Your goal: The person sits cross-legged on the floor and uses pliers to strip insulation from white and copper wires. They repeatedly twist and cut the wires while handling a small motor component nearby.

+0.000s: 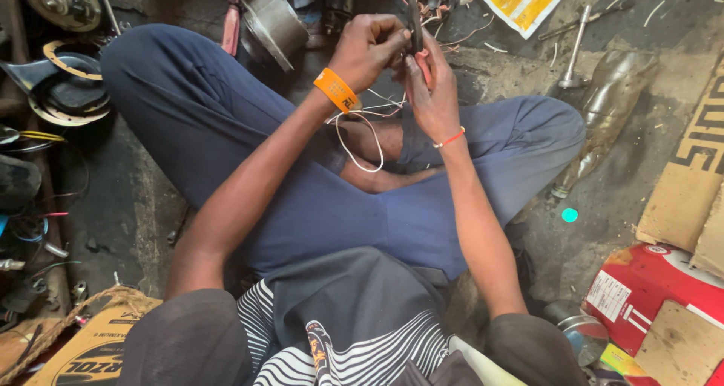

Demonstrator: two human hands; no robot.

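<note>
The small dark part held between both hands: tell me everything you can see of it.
The small dark part is a thin, flat, blackish piece, seen nearly edge-on and standing roughly upright above the crossed legs. It looks like metal or hard plastic; I cannot tell which. The left hand pinches its left side with thumb and fingers, and the right hand supports it from below and the right. Thin white and reddish wires hang below the hands; whether they join the part is hidden.
</note>
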